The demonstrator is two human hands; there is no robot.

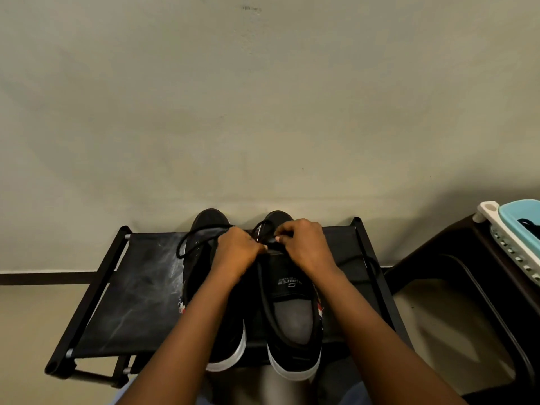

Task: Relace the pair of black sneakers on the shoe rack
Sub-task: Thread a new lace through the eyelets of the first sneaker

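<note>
The pair of black sneakers is set side by side on the top shelf of the shoe rack. Toes are turned to the wall and heels to the person, so each long axis runs straight away from the body.

The work is centred on the right sneaker. Both hands are met over its front, just beyond the tongue. The left hand is laid across the left sneaker to get there, so the right hand is judged the nearer and better placed for the eyelets.

Both hands are held with fingers curled. Each appears to be pinching the lace where the fingertips meet, though black cord on black fabric leaves the exact hold unclear. A slack run of the lace is trailed along the inner edge of the right sneaker towards its heel.

The eyelets are hidden beneath the hands, so the number of rows threaded cannot be told. Much of the left sneaker is covered by the forearm, and it cannot be made out which shoe the loop over its front belongs to.
</note>
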